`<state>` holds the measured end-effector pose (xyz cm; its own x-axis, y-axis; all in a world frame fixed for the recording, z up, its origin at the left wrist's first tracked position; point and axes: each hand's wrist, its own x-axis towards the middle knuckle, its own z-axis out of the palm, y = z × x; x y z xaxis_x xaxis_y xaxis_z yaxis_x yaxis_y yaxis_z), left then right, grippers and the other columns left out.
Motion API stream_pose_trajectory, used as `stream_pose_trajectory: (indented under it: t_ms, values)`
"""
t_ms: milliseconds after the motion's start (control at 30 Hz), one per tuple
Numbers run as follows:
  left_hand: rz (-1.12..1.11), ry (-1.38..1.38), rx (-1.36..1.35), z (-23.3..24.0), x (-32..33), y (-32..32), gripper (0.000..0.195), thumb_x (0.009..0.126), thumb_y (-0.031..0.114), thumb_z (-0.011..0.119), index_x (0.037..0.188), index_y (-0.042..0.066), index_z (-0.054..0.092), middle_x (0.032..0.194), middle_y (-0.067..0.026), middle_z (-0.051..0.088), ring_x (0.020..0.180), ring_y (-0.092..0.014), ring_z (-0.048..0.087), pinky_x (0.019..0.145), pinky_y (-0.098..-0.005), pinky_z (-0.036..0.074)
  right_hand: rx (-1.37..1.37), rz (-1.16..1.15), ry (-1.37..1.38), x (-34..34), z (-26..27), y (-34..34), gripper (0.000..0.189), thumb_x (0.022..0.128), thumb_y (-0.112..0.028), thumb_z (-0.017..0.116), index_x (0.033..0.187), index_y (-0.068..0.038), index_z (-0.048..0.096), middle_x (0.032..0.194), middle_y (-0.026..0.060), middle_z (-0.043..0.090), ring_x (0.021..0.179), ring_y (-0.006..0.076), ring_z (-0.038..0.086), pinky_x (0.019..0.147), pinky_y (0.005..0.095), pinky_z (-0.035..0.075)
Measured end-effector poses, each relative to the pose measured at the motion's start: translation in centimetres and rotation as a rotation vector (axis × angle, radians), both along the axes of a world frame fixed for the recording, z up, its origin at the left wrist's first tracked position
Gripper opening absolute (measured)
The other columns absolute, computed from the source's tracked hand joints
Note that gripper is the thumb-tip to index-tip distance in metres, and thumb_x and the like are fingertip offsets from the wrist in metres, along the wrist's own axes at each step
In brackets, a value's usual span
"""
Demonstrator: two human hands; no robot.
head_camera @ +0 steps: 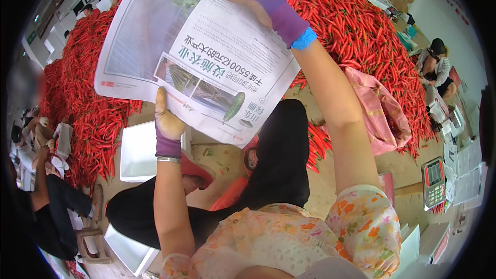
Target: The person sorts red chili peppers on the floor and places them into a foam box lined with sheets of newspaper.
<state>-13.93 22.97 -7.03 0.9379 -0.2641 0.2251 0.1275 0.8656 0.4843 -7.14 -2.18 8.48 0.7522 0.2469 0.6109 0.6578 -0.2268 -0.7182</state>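
Observation:
A printed newspaper sheet (232, 46) is held up in front of me, with photos and writing on the side I see. My left hand (169, 126), in a purple glove with a pale palm, grips its lower edge with the thumb over the paper. At the upper right edge, my right hand (267, 6) has hold of the sheet, its gloved fingers lying over the paper. A blue band circles the right wrist. Under the sheet's lower left side, partly hidden by my left hand and arm, stands a white foam box (135, 153).
Red chillies (341, 11) lie in a huge heap ahead and to both sides. A pink woven sack (376, 112) slumps at right, beyond my arm. Farther right is a digital scale (433, 184). Another foam box (130, 250) sits lower left. People work around the heap.

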Motion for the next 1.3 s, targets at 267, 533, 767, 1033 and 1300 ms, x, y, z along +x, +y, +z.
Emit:
stream_pose_trajectory:
  t_ms: [267,533,767,1033,1300]
  values:
    - [0.358,0.077,0.233,-1.6,-0.5,0.1,0.036,0.081,0.016,0.046,0.112,-0.002,0.043,0.107,-0.0125,0.051,0.098,-0.023,0.050,0.086,-0.0354,0.039,-0.226,-0.030,-0.072,5.0,-5.2,-0.2,0.037,0.075,-0.028,0.055,0.100,-0.001,0.056,0.092,0.0112,0.060,0.083,0.0182,0.056,0.074,0.0277,0.042]
    - [0.380,0.366,0.315,-15.6,-2.5,2.5,0.024,0.077,0.008,0.046,0.097,-0.002,0.053,0.090,-0.0112,0.058,0.083,-0.021,0.053,0.076,-0.0306,0.040,-0.513,0.090,0.056,9.3,-13.2,4.3,0.031,0.078,-0.021,0.050,0.099,0.002,0.054,0.090,0.0126,0.059,0.083,0.0197,0.055,0.074,0.0283,0.042]
    - [0.668,0.707,0.098,-22.3,-7.5,-0.3,0.018,0.079,0.012,0.053,0.092,0.000,0.055,0.085,-0.0036,0.057,0.075,-0.012,0.053,0.068,-0.0240,0.042,-0.494,0.204,0.629,11.4,-26.5,8.0,0.033,0.079,-0.021,0.054,0.103,0.001,0.053,0.094,0.0080,0.057,0.088,0.0162,0.051,0.078,0.0268,0.038]
    - [0.862,0.986,0.262,-25.9,-9.5,3.8,0.017,0.078,0.016,0.054,0.089,0.003,0.053,0.077,-0.0008,0.051,0.069,-0.010,0.046,0.059,-0.0257,0.039,-0.631,0.320,0.580,12.0,-35.2,17.5,0.026,0.074,-0.020,0.056,0.090,0.001,0.057,0.081,0.0080,0.057,0.075,0.0146,0.051,0.069,0.0264,0.039]
    - [0.789,1.117,0.421,-27.8,-10.6,4.6,0.030,0.080,0.026,0.055,0.092,0.000,0.054,0.080,-0.0036,0.056,0.073,-0.013,0.051,0.067,-0.0241,0.043,-0.650,0.194,0.434,12.8,-46.0,20.8,0.020,0.069,-0.021,0.060,0.080,-0.004,0.059,0.076,0.0148,0.059,0.073,0.0271,0.057,0.065,0.0330,0.043]
